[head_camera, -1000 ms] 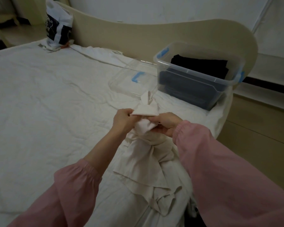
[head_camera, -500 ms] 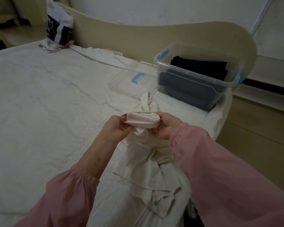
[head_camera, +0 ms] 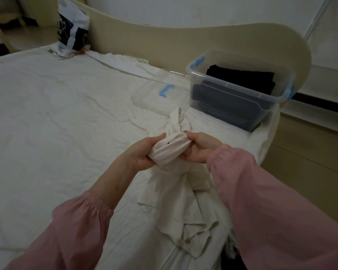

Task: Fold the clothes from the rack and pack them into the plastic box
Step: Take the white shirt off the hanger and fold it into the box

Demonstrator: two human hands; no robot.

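A cream garment (head_camera: 183, 195) lies bunched on the bed near its right edge. Its upper end is rolled into a thick wad held just above the sheet. My left hand (head_camera: 142, 151) grips the wad's left end and my right hand (head_camera: 200, 148) grips its right end. A strip of the cloth sticks up behind the wad, and the rest trails down toward me in loose folds. The clear plastic box (head_camera: 240, 92) with blue clips stands at the bed's far right corner, with dark folded clothes inside.
The box's clear lid (head_camera: 160, 92) lies flat on the white sheet (head_camera: 57, 123), left of the box. A black-and-white plastic bag (head_camera: 72, 30) leans on the curved beige footboard (head_camera: 183, 39). Wooden floor lies beyond the bed's right edge.
Both hands have drawn closer together and turned the cloth's top end over, so a flat fold has become a thicker rolled wad. The box and lid have not moved.
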